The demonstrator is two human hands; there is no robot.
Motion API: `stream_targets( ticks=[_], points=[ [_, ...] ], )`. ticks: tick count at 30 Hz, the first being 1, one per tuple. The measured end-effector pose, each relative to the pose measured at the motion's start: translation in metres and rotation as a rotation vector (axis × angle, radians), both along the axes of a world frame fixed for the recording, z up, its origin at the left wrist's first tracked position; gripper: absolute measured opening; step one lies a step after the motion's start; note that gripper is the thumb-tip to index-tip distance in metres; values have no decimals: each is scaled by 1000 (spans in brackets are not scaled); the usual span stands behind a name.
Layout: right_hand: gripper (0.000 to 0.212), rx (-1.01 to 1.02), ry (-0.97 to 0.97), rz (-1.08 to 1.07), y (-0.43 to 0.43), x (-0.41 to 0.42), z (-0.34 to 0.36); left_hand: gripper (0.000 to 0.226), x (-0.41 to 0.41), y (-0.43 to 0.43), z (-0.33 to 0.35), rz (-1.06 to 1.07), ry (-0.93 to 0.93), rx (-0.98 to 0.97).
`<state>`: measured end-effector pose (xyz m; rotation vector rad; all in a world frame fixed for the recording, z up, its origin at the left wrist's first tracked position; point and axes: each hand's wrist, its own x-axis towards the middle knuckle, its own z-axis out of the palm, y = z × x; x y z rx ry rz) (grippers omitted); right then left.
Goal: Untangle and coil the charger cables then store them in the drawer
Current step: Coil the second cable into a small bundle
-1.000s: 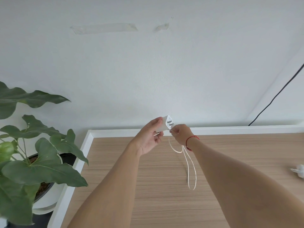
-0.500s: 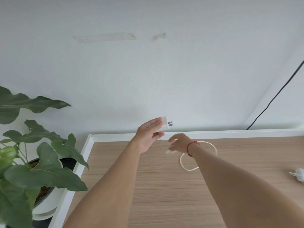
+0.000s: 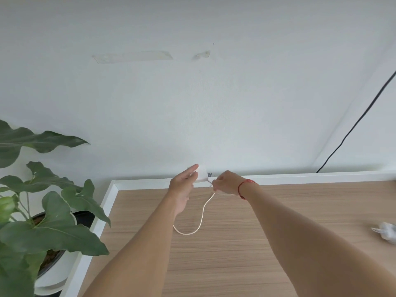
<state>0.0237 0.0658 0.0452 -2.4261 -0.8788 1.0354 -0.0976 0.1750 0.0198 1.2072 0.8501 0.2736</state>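
1. One white square charger plug (image 3: pixel 202 176) is gripped in the left hand (image 3: pixel 183 187), above the wooden-topped white-framed desk (image 3: pixel 235 258).
2. Its thin white cable (image 3: pixel 201 219) is pinched by the right hand (image 3: pixel 225 183); a loop hangs below.

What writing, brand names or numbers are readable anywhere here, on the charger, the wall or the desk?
There is no readable text anywhere in this view.
The white charger block held in the left hand: no print visible, and it is partly hidden.
The cable pinched by the right hand: no marking.
The tape strips on the wall: blank.
The second charger at the desk's right edge: too blurred to read.
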Motion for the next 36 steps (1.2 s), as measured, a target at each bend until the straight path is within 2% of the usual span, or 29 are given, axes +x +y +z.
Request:
stream_targets(
  ticks=[3, 5, 9, 12, 17, 18, 20, 21, 23, 26, 28, 31, 36],
  points=[
    [26, -103, -115, 157, -1, 1, -3, 28, 4, -4, -3, 31, -125, -229],
    [30, -116, -119, 255, -3, -2, -9, 28, 10, -6, -1, 72, -181, -270],
    [41, 71, -82, 268, -7, -3, -7, 28, 15, -7, -3, 104, -56, -166],
    [19, 151, -92, 250, -8, 5, 2, 24, 13, -6, -17, 102, -77, -99],
    [16, 201, -121, 280, -4, 20, 25, 22, 21, -11, -16, 36, -52, 91],
    [18, 212, -112, 288, -4, 22, 29, 21, 24, -12, -13, 7, -38, 139],
    [35, 242, -78, 272, -5, 26, 35, 16, 29, -12, -6, -31, -28, 212],
    [38, 249, -51, 246, -5, 29, 37, 17, 31, -12, -3, -42, -25, 232],
    [30, 227, -20, 176, -7, 35, 41, 21, 33, -13, 6, -69, -17, 231],
    [24, 196, -21, 130, -8, 42, 50, 26, 34, -15, 14, -106, -25, 152],
    [21, 225, 14, 144, -11, 45, 55, 21, 31, -16, 13, -150, -12, 213],
    [16, 257, 47, 144, -13, 47, 60, 30, 29, -15, 11, -202, 6, 338],
    [19, 344, -40, 96, -5, 57, 63, 27, 28, -16, 20, -246, -18, 377]
  ],
)
